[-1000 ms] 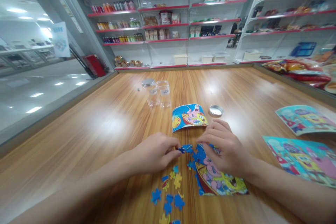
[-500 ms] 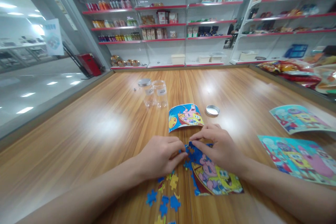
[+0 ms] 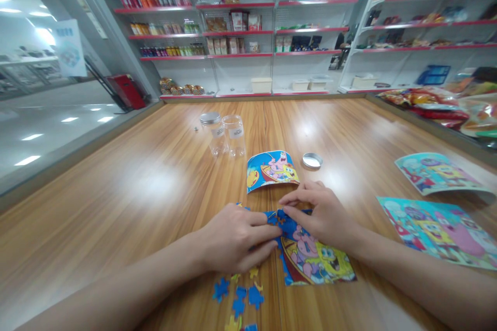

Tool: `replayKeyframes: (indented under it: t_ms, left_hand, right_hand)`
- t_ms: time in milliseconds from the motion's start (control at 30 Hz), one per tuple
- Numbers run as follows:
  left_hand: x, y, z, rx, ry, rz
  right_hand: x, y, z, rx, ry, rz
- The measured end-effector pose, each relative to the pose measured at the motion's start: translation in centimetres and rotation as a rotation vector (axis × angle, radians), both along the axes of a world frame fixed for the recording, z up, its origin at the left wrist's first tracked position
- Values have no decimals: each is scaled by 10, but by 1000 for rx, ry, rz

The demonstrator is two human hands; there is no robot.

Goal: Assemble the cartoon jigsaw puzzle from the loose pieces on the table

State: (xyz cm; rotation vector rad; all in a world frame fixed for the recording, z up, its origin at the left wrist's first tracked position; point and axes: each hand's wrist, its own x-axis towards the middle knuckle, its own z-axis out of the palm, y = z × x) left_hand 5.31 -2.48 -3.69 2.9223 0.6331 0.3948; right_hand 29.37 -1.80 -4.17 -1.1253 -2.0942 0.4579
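Inspector A: Nearest you, loose puzzle pieces (image 3: 256,298) lie on the counter (image 3: 155,181), left of the partly assembled puzzle (image 3: 310,261). And your grip?

Inspector B: Your two hands are apart but near each other. Your left hand (image 3: 238,238) has its fingertips at the puzzle's left edge; your right hand (image 3: 324,215) has thumb and forefinger near its far-left corner. Whether either pinches a piece, I cannot tell.

Inspector A: Beyond them?

Inspector B: You have a curved picture card (image 3: 272,171), a round metal lid (image 3: 312,161) right of it, then a capped jar (image 3: 216,139) just beside an uncapped jar (image 3: 234,139).
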Motion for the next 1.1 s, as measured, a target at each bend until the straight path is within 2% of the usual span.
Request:
replayKeyframes:
  t_ms: [400, 633, 833, 1100]
  left_hand:
    - [-1, 0, 0, 34, -36, -3]
    - [-3, 2, -6, 114, -186, 124]
    - [-1, -2, -3, 69, -61, 11]
    - [1, -4, -2, 45, -29, 0]
  right_hand:
    - [1, 1, -5, 27, -30, 22]
    - [0, 1, -2, 24, 7, 37]
    - [1, 1, -1, 26, -14, 49]
    - [1, 0, 0, 80, -35, 85]
